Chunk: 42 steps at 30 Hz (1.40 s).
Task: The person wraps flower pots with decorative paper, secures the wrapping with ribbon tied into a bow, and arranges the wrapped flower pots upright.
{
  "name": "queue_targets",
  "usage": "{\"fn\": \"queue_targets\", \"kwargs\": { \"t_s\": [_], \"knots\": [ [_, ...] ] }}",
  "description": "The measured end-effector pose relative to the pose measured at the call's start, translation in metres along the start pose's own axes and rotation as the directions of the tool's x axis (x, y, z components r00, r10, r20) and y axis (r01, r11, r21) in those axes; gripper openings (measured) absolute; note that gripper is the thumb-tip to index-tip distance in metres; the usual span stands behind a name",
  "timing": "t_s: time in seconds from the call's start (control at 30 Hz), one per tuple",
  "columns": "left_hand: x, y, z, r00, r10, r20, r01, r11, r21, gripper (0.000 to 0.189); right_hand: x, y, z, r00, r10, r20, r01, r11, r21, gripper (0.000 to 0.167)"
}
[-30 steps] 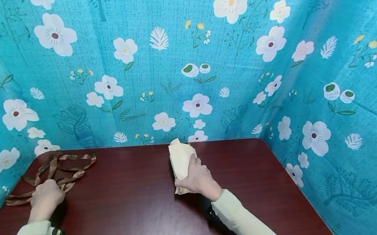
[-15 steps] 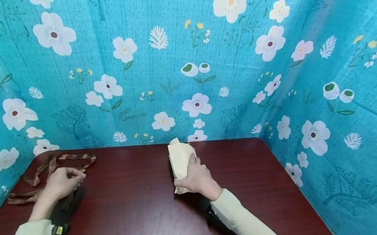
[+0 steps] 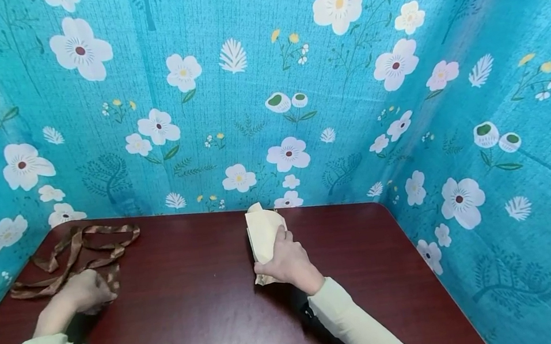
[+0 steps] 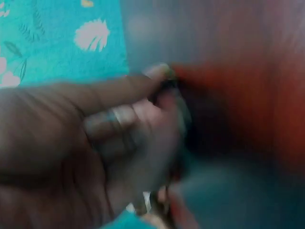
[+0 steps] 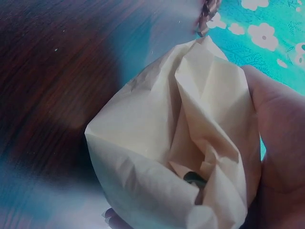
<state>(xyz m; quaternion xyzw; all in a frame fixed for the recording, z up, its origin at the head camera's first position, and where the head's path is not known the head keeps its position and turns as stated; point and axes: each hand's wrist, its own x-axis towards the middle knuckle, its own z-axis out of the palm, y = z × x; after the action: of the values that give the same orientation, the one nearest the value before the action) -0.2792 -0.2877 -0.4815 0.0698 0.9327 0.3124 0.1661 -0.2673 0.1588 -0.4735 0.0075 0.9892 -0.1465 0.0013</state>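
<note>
A brown satin ribbon (image 3: 74,251) lies in loose loops on the table at the left. My left hand (image 3: 79,293) is at its near end, fingers curled, with a piece of ribbon at the fingertips. In the left wrist view, the thumb and fingers of the left hand (image 4: 95,138) pinch a dark strip, badly blurred. My right hand (image 3: 289,260) grips a beige paper bag (image 3: 264,234) near the middle of the table's back. Seen from the right wrist, the bag's mouth (image 5: 143,114) is folded and crumpled, and a small dark thing (image 5: 194,179) shows inside.
The dark red wooden table (image 3: 196,322) has rounded back corners. A blue flowered curtain (image 3: 225,109) hangs close behind its back edge and along the sides. Bare tabletop lies between the two hands.
My left hand lifted from the ribbon and moved right, then came down nearer to me with ribbon at its fingertips. The right hand and the paper bag have stayed in place.
</note>
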Motion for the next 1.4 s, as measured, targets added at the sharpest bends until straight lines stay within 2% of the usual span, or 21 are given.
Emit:
{"fn": "queue_targets", "kwargs": {
  "t_s": [0.07,0.17,0.23,0.37,0.6,0.73,0.83,0.97,1.13,1.27,1.33,1.4],
  "knots": [
    [0.006,0.005,0.008,0.992,0.118,0.05,-0.115,0.992,-0.054,0.025,0.0,0.0,0.0,1.0,-0.002,0.001,0.002,1.0,-0.004,0.124],
    [0.015,0.017,0.016,0.967,0.238,0.093,-0.231,0.97,-0.078,0.017,0.0,0.0,0.001,1.0,-0.008,-0.003,0.008,1.0,-0.001,0.123],
    [0.023,0.025,0.02,0.952,0.296,0.074,-0.294,0.955,-0.037,0.015,0.0,0.0,0.001,1.0,-0.015,-0.006,0.015,1.0,0.007,0.122],
    [0.038,0.044,0.024,0.94,0.34,-0.003,-0.34,0.94,0.009,0.011,0.0,0.0,0.001,1.0,-0.012,-0.008,0.012,1.0,0.016,0.122],
    [0.07,0.073,0.03,0.942,0.329,-0.071,-0.336,0.929,-0.155,0.016,0.002,0.002,-0.003,1.0,-0.007,-0.014,0.008,1.0,0.012,0.123],
    [0.089,0.084,0.035,0.931,0.333,-0.147,-0.355,0.921,-0.158,0.019,0.005,0.003,-0.006,1.0,0.004,-0.023,-0.004,1.0,-0.003,0.123],
    [0.1,0.09,0.039,0.926,0.334,-0.177,-0.363,0.916,-0.168,0.019,0.007,0.002,-0.006,1.0,0.018,-0.024,-0.019,1.0,-0.01,0.123],
    [0.114,0.097,0.043,0.936,0.3,-0.185,-0.334,0.922,-0.197,0.019,0.006,0.0,-0.005,0.999,0.03,-0.01,-0.031,0.999,-0.023,0.124],
    [0.131,0.109,0.043,0.949,0.219,-0.225,-0.269,0.937,-0.222,0.02,0.005,-0.002,-0.003,0.999,0.027,-0.02,-0.027,0.999,-0.038,0.124],
    [0.146,0.121,0.045,0.96,0.17,-0.223,-0.221,0.947,-0.232,0.023,0.004,-0.005,0.001,1.0,0.026,-0.011,-0.026,0.999,-0.042,0.124],
    [0.154,0.13,0.048,0.958,0.175,-0.227,-0.228,0.944,-0.237,0.023,0.002,-0.007,0.002,1.0,0.026,-0.007,-0.026,0.999,-0.041,0.124],
    [0.162,0.142,0.051,0.946,0.209,-0.246,-0.271,0.93,-0.25,0.023,0.002,-0.009,0.003,1.0,0.026,-0.01,-0.027,0.999,-0.044,0.124]
  ]
}}
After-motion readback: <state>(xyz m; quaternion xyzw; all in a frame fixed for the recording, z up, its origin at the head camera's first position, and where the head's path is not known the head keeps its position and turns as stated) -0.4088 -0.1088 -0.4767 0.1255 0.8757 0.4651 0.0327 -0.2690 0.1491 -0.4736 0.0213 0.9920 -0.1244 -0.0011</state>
